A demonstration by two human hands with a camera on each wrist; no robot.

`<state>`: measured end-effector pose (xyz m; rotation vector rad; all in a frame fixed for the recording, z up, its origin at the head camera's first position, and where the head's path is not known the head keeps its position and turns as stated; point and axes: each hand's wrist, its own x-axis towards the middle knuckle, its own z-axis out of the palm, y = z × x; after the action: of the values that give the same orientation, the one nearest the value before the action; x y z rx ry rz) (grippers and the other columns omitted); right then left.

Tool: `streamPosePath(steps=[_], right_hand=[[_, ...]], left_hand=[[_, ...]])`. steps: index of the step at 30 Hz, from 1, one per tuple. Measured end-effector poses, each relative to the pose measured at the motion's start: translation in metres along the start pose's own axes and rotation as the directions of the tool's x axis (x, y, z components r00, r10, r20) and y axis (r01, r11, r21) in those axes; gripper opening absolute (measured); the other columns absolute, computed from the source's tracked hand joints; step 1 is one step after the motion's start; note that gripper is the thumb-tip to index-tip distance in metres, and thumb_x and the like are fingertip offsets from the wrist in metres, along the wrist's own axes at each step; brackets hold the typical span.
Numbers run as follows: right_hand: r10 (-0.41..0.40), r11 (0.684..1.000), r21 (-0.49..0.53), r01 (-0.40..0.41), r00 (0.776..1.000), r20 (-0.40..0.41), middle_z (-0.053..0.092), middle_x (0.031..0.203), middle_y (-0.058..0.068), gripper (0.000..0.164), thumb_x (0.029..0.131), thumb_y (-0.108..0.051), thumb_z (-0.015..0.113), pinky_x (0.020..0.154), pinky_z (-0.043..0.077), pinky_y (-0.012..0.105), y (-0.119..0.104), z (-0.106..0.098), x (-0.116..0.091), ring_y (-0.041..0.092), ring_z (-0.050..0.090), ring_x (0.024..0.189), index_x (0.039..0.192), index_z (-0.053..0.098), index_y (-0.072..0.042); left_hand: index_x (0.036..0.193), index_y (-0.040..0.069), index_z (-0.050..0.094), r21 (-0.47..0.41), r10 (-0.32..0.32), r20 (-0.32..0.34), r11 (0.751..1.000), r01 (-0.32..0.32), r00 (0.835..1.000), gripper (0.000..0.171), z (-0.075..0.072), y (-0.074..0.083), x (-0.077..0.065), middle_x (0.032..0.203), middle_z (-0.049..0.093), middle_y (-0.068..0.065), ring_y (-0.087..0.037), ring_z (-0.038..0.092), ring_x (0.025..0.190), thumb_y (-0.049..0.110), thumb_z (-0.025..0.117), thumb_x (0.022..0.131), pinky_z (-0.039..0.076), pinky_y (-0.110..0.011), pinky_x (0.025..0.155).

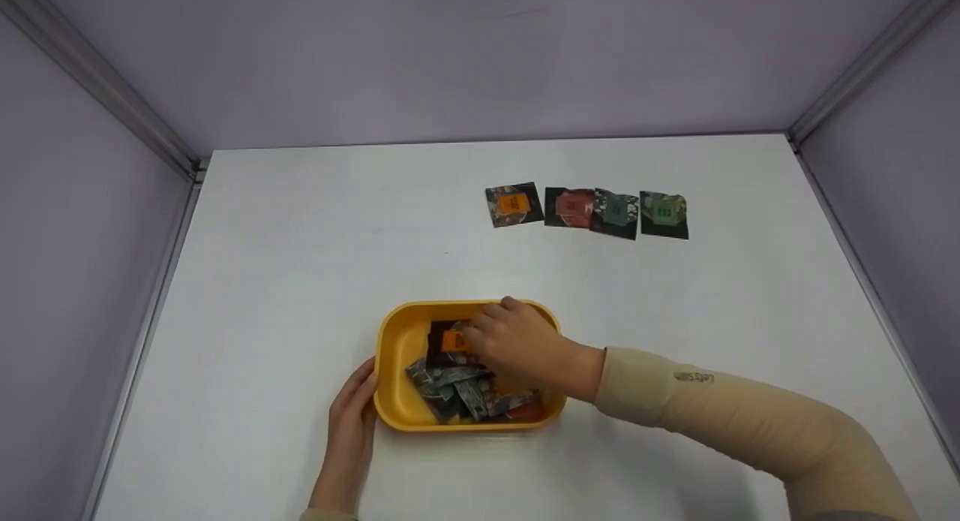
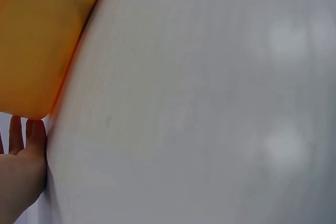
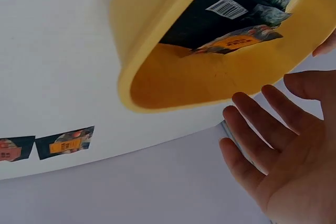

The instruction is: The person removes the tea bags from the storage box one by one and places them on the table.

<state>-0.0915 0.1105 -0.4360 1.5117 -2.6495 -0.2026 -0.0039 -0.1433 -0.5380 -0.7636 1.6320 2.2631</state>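
Right grip (image 1: 517, 344) over tub (image 1: 405, 356), barcode (image 3: 227, 8) wrist view only

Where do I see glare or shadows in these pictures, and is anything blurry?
Left wrist view: two pale glare patches on the table, and light glowing orange along the base of the tub; head view: a soft shadow below the right sleeve, lettering on the packets too indistinct to read; right wrist view: a barcode with distinct stripes.

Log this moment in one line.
left hand: touching yellow bin, left end | right hand: over packets inside bin, fingers apart | table: four more packets in a row
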Motion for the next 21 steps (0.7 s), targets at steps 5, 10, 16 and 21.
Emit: streamPosePath(steps=[5,10,16,21], right_hand=[[-0.038,0.999,-0.034,0.041,0.995,0.088,0.069,0.113,0.002,0.031,0.095,-0.031,0.067,0.084,0.054,0.031,-0.013,0.006,0.012,0.020,0.063,0.099,0.120,0.067,-0.012],[-0.069,0.997,-0.033,0.075,0.987,0.146,0.069,0.113,0.002,0.028,0.098,-0.028,0.062,0.082,0.053,0.031,-0.017,0.012,0.022,0.019,0.062,0.101,0.122,0.064,-0.013],[-0.047,0.998,-0.030,0.055,0.971,0.234,0.068,0.116,0.003,0.032,0.099,-0.031,0.060,0.086,0.053,0.031,-0.019,0.019,0.029,0.019,0.062,0.104,0.127,0.062,-0.014],[-0.032,0.996,-0.076,0.054,0.964,0.262,0.070,0.114,0.003,0.034,0.101,-0.032,0.057,0.080,0.052,0.029,-0.026,0.023,0.032,0.018,0.065,0.097,0.130,0.062,-0.013]], left_hand=[[0.149,0.009,0.042,-0.011,0.003,0.000,1.000,-0.003,1.000,0.059,-0.001,-0.002,0.000,0.155,0.037,-0.002,-0.014,0.035,0.140,0.038,0.058,0.100,0.031,-0.028,0.115],[0.149,0.006,0.042,-0.009,0.044,0.021,0.999,-0.043,0.999,0.056,-0.001,-0.002,0.000,0.154,0.039,-0.005,-0.016,0.038,0.138,0.033,0.057,0.102,0.036,-0.024,0.112],[0.148,0.006,0.043,-0.027,0.049,0.026,0.998,-0.049,0.998,0.058,-0.001,-0.003,0.001,0.153,0.041,-0.005,-0.015,0.040,0.137,0.034,0.059,0.100,0.037,-0.022,0.110],[0.148,0.007,0.044,-0.022,0.026,0.008,0.999,-0.026,1.000,0.058,-0.001,-0.003,0.001,0.153,0.040,-0.005,-0.015,0.039,0.138,0.034,0.060,0.100,0.034,-0.026,0.113]])
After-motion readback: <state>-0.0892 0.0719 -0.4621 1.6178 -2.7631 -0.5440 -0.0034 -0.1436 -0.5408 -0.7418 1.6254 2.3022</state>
